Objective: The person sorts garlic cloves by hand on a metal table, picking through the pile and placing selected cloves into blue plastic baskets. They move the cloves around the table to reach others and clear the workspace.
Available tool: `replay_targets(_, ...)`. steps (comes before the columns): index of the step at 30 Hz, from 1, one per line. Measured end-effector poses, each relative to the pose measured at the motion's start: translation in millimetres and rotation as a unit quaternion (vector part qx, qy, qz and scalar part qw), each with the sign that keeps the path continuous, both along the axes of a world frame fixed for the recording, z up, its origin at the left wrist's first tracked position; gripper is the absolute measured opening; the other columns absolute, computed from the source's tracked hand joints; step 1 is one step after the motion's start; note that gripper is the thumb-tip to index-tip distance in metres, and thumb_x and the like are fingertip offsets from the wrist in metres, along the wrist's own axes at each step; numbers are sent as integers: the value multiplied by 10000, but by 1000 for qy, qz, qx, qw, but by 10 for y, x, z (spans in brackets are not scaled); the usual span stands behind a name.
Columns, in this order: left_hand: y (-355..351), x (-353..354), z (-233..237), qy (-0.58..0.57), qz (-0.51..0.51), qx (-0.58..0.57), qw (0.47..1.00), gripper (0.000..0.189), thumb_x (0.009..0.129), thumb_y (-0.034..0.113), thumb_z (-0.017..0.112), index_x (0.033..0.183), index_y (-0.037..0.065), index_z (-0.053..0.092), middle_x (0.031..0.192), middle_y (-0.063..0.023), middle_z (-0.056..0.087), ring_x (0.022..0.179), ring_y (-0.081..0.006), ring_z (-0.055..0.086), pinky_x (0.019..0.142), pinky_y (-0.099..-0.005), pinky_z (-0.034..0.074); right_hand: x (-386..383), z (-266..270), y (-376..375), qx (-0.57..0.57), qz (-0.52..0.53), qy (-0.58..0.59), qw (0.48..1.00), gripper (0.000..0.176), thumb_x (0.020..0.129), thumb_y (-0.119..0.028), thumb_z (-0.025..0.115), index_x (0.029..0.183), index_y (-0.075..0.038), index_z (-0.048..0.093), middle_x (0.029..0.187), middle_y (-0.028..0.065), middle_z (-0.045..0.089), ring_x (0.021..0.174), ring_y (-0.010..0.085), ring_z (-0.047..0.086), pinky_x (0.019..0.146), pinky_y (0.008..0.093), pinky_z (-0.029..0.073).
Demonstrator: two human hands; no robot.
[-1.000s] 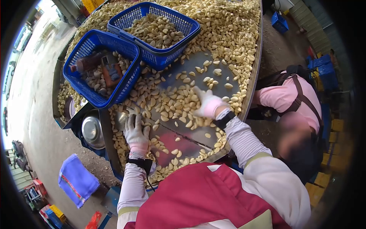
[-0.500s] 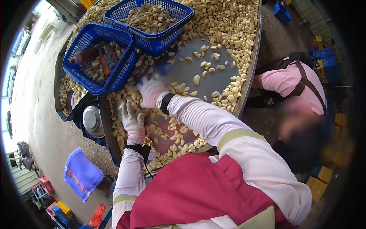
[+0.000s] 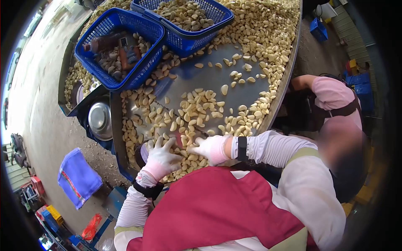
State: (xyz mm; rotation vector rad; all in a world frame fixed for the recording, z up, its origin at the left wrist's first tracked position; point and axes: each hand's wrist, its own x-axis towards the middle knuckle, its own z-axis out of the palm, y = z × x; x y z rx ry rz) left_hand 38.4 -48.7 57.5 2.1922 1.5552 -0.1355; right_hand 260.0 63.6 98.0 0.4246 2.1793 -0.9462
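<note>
The right hand [image 3: 211, 149] has drawn back beside the left hand [image 3: 161, 160], bringing both to cloves [image 3: 199, 101] between and beyond them. The left splays, apparently empty; the right looks half-open, any hold hidden.

1 head-worn camera looks forward and down at the table [image 3: 207, 77] from close above.

My left hand [image 3: 162, 156] and right hand [image 3: 206, 148] are dressed in white gloves [image 3: 166, 157] with pink cuffs [image 3: 219, 149]. Above them I wear black wristbands [image 3: 242, 148] and wrinkled pale sleeves [image 3: 274, 145], which finish with olive-green bands [image 3: 303, 154]. In the lower middle of the frame, my top [image 3: 217, 205] shows a wide dark red front.
</note>
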Motion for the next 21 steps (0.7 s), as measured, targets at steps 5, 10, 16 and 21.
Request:
replay_targets(5, -319, -639, -245, -358, 399, -218, 816, 238, 871, 195, 648, 986, 0, 723, 962, -118, 674, 923, -224, 635, 830, -314, 493, 248, -2, 619, 262, -114, 8, 958, 789, 726, -270, 776, 1425, -163, 426, 1134, 179, 593, 978, 369, 656, 763, 464, 561)
replay_targets(10, -368, -514, -262, -348, 466, -363, 728, 352, 938, 271, 581, 1162, 10, 660, 978, -96, 661, 877, -198, 647, 733, -312, 513, 537, 43, 377, 126, -87, -190, 970, 1154, 653, -255, 832, 1570, -232, 132, 1400, 207, 451, 1167, 363, 598, 929, 479, 512)
replay_targets(16, -359, -539, -505, -474, 441, -470, 600, 656, 980, 532, 498, 1385, 17, 469, 1219, -156, 590, 1055, -284, 625, 864, -445, 537, -12, -418, -175, -39, 52, -143, 988, 864, 860, -211, 622, 1574, -204, 135, 1464, 225, 445, 1300, 373, 518, 1017, 488, 450)
replay_targets(21, -610, -737, -828, -478, 482, -436, 590, 490, 903, 318, 618, 1284, 36, 492, 1160, -115, 622, 991, -249, 649, 815, -404, 545, -841, -860, -528, -156, 42, -43, 986, 950, 785, -223, 717, 1548, -129, 159, 1310, 197, 587, 1152, 350, 619, 926, 465, 496)
